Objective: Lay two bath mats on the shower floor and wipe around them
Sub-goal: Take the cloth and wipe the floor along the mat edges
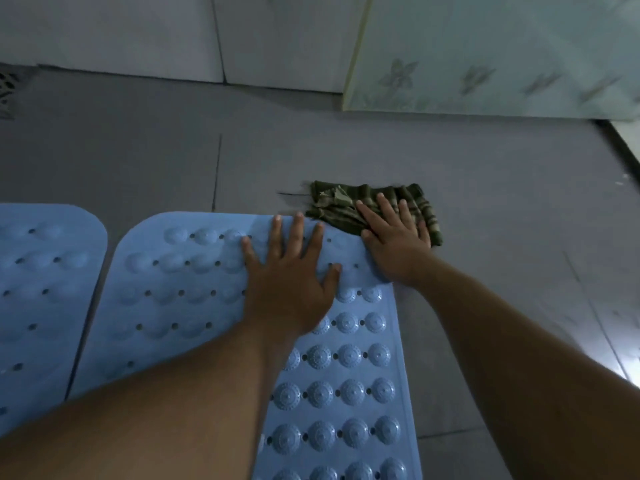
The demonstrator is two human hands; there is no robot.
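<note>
Underhand, two pale-blue studded bath mats (180,271), holes between domes, side by side.

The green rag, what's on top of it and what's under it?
On top of the green rag lies the right hand, fingers flat, pressing down. Under it is the grey floor, beside the blue mat. The floor right beneath the rag is covered, so it cannot be seen.
</note>
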